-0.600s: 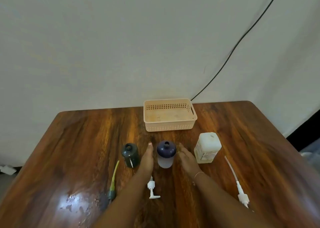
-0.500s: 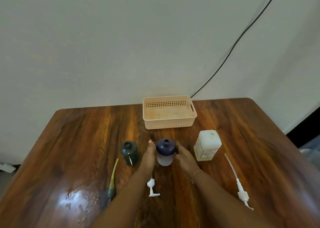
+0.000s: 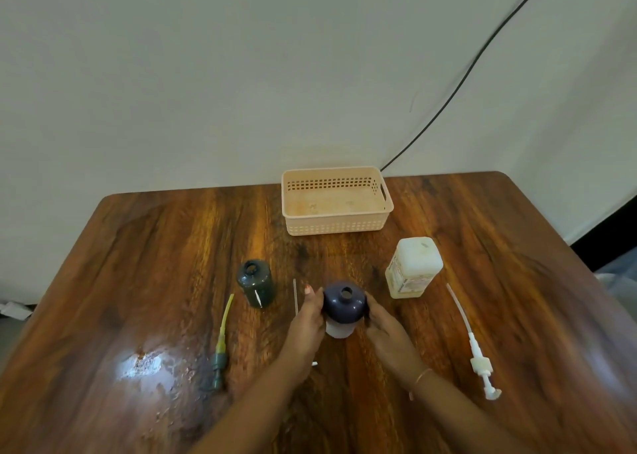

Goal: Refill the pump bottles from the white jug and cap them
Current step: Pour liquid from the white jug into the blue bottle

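One head-worn view; looks forward and down over the table (image 3: 144, 281) from close.

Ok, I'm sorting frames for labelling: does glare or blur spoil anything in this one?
Head view: glare whitens a patch of the table at near left; the forearms blur toward the bottom edge; the purple bottle, left hand, right hand and jug are readable.

My wooden counter (image 3: 138, 264) carries a peach basket (image 3: 336, 228) at the back, the white jug (image 3: 413, 267) near it, a dark green bottle (image 3: 255, 283) beside a purple-topped bottle (image 3: 344, 303), a green pump (image 3: 220, 346) lying left, and a white pump (image 3: 481, 364) lying right.
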